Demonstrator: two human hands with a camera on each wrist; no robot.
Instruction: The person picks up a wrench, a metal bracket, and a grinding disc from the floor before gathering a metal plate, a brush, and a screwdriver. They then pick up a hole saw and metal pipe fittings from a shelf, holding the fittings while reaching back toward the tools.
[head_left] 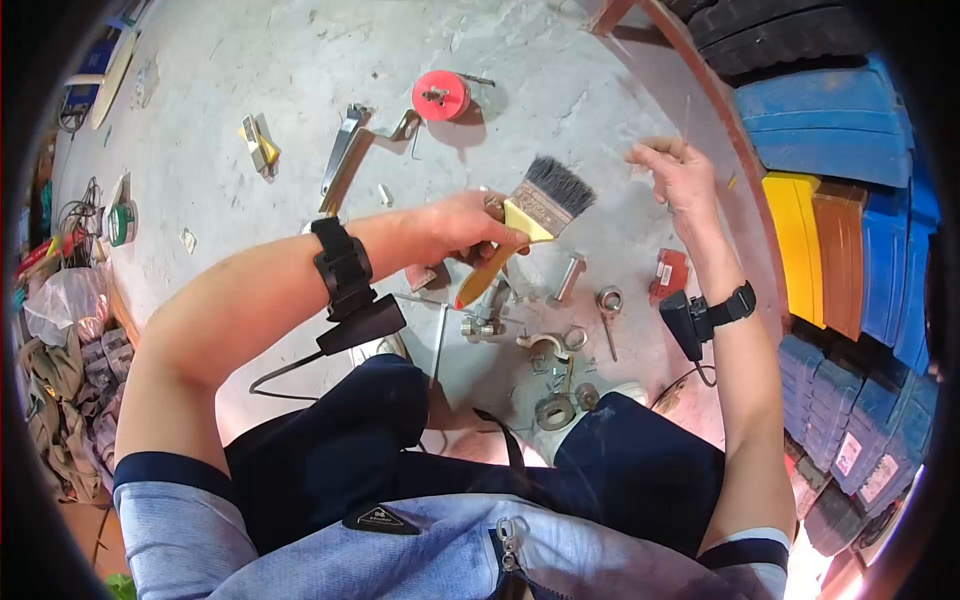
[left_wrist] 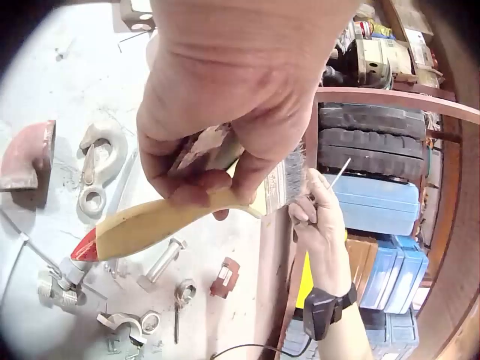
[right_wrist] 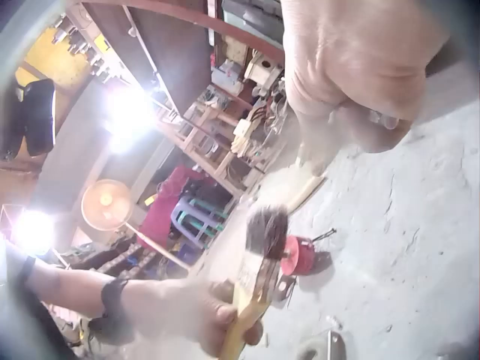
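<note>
My left hand grips a paintbrush by the yellow handle below its metal band. The dark bristles point away and to the right; the red handle tip points back toward the knees. In the left wrist view a stained piece shows behind the left fingers, mostly hidden by them. My right hand is raised to the right of the bristles, apart from them in the head view. Its thumb and fingers pinch a thin pale rod, whose lower part the fingers hide.
Beneath the hands lie a bolt, a hook, a red pipe elbow, a red block and several rings. A red cylinder and a bent bracket stand farther off. Blue bins line the right side.
</note>
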